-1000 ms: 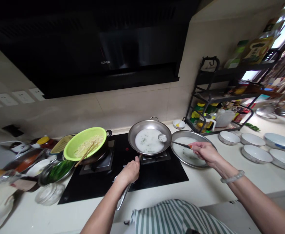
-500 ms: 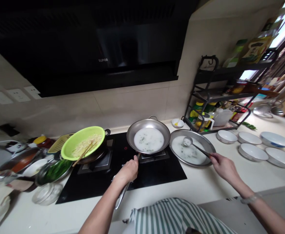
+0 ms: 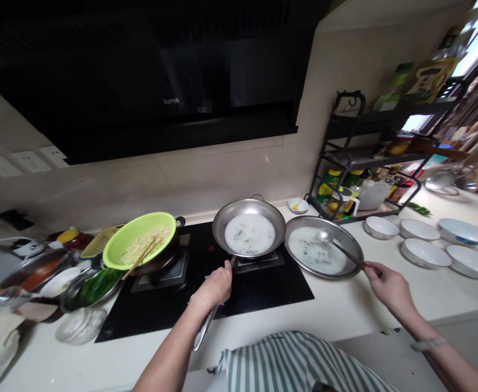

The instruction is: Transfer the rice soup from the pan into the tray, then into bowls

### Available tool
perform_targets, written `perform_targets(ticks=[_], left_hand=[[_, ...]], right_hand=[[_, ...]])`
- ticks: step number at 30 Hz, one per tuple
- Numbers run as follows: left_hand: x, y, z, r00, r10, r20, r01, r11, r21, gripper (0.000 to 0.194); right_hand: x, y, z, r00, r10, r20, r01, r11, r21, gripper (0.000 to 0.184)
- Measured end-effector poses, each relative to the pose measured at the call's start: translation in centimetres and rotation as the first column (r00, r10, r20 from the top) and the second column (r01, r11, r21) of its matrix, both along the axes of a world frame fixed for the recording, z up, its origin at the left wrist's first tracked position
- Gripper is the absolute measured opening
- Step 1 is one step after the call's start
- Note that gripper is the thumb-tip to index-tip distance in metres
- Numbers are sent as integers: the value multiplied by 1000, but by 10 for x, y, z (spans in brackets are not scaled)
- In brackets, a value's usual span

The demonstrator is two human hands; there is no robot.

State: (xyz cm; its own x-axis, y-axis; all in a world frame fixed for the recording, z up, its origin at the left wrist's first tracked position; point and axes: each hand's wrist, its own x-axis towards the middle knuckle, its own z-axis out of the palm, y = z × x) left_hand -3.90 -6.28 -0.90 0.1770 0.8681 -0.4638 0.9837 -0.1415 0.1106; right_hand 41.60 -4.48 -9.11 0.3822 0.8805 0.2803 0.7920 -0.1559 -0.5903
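My left hand (image 3: 215, 284) is closed round the long handle of a steel wok (image 3: 219, 220), which stands over the right burner. White liquid flecked with green lies in the wok. In my right hand (image 3: 389, 283) is a ladle (image 3: 347, 253), gripped near the end of its handle. The ladle's bowl is at the surface of more white liquid with green bits, inside a wide steel basin (image 3: 351, 239) standing right of the wok. Whether the bowl holds liquid I cannot tell.
A green plastic basket (image 3: 114, 245) with pale strips and chopsticks (image 3: 141, 257) sits over a pot on the left burner. Several white bowls (image 3: 426, 253) stand at right, below a black spice rack (image 3: 347, 158). Greens (image 3: 98, 286) and a glass jar (image 3: 79, 325) are at left.
My right hand has moved a little to the right, carrying the ladle's bowl rightward across the basin. My left hand and the wok have stayed in place.
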Motion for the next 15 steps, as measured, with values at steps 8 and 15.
perform_targets(ticks=[8, 15], left_hand=[[-1, 0, -3, 1000, -26, -13, 26, 999, 23, 70], [2, -2, 3, 1000, -14, -9, 14, 1000, 16, 66]], right_hand=[[-69, 26, 56, 919, 191, -346, -190, 981, 38, 35], [-146, 57, 69, 864, 491, 111, -466, 863, -195, 32]])
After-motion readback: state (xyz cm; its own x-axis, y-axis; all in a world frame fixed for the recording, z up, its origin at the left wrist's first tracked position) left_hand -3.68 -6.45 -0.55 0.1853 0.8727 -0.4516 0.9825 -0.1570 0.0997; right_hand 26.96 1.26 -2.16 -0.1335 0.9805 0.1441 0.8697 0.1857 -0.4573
